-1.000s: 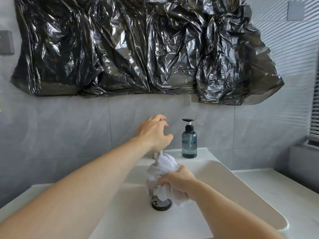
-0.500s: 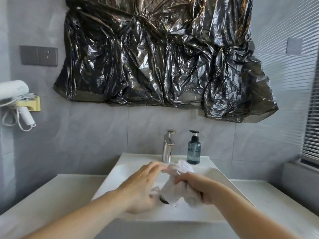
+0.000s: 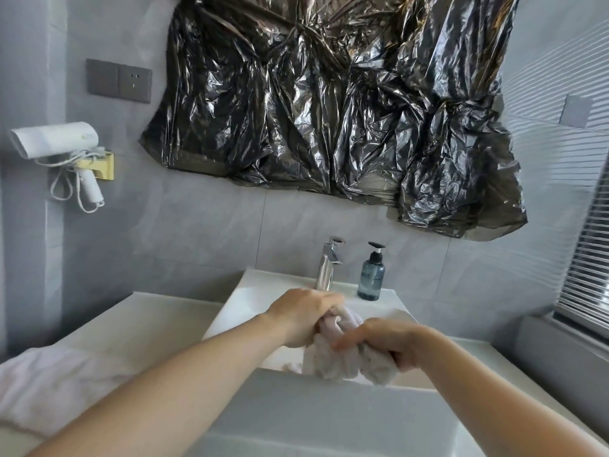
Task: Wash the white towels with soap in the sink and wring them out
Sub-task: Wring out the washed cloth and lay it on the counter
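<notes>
Towel [image 3: 342,354] bunched in both grips, left hand [image 3: 304,316], right hand [image 3: 384,339], above sink [image 3: 230,311].

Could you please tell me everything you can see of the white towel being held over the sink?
The white towel is soft terry-looking cloth, bunched into a crumpled wad with lumpy folds hanging down. The left hand grips its upper end and the right hand clamps its lower right part, holding it over the white sink at the front rim.
</notes>
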Action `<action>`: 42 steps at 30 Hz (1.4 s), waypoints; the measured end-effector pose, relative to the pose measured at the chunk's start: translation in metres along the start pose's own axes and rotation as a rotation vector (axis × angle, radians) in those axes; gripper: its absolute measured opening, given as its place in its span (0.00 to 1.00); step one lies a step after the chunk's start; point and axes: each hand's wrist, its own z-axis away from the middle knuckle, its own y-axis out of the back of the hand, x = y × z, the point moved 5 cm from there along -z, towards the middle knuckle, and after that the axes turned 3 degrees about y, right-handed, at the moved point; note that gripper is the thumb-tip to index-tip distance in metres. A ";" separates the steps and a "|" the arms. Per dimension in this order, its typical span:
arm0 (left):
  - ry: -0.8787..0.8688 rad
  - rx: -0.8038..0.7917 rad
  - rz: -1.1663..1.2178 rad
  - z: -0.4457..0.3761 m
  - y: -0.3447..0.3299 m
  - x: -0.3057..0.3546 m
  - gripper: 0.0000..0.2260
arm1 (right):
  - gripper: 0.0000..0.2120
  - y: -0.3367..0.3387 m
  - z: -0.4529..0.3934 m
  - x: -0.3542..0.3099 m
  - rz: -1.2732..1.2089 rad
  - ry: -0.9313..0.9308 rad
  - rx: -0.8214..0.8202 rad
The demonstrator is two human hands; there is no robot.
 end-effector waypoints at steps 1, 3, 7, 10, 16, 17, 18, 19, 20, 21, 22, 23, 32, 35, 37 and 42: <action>0.007 0.015 -0.069 -0.005 0.004 -0.001 0.10 | 0.20 0.004 0.000 0.000 0.130 0.008 0.045; 0.034 -0.021 -0.170 -0.015 0.009 -0.006 0.09 | 0.25 0.015 -0.002 -0.002 0.402 0.012 0.195; 0.226 -0.102 -0.194 -0.024 0.010 -0.024 0.07 | 0.28 0.042 -0.008 0.001 0.660 -0.021 0.432; 0.364 -0.199 -0.211 -0.012 0.009 -0.050 0.03 | 0.23 0.054 -0.013 0.023 0.838 -0.097 0.352; 0.469 -0.518 -0.255 0.018 -0.009 -0.085 0.08 | 0.17 0.087 -0.015 0.042 0.608 0.067 0.538; 0.480 -0.581 -0.267 0.018 -0.010 -0.084 0.09 | 0.15 0.093 -0.010 0.036 0.565 0.091 0.568; 0.484 -0.640 -0.270 0.016 -0.012 -0.081 0.12 | 0.14 0.099 -0.005 0.029 0.511 0.114 0.596; 0.485 -0.669 -0.234 0.012 -0.013 -0.074 0.17 | 0.15 0.105 -0.002 0.023 0.459 0.135 0.633; 0.489 -0.678 -0.143 0.006 -0.016 -0.065 0.21 | 0.16 0.111 0.001 0.018 0.393 0.146 0.670; 0.491 -0.664 -0.012 -0.002 -0.022 -0.053 0.24 | 0.18 0.117 0.002 0.013 0.305 0.167 0.730; 0.488 -0.652 0.120 -0.009 -0.029 -0.039 0.28 | 0.19 0.124 0.004 0.008 0.217 0.194 0.788; 0.480 -0.652 0.229 -0.014 -0.038 -0.023 0.33 | 0.18 0.131 0.007 0.004 0.142 0.219 0.844; 0.560 -0.813 0.438 -0.036 -0.113 0.040 0.19 | 0.11 0.177 0.047 -0.008 -0.281 0.401 1.065; 0.579 -0.720 0.381 -0.037 -0.100 0.033 0.15 | 0.11 0.189 0.067 -0.001 -0.310 0.421 1.120; 0.566 -0.688 0.327 -0.037 -0.088 0.027 0.09 | 0.10 0.193 0.079 0.004 -0.316 0.423 1.134; 0.618 -0.838 0.368 -0.040 -0.078 0.034 0.28 | 0.11 0.186 0.087 -0.005 -0.339 0.474 1.101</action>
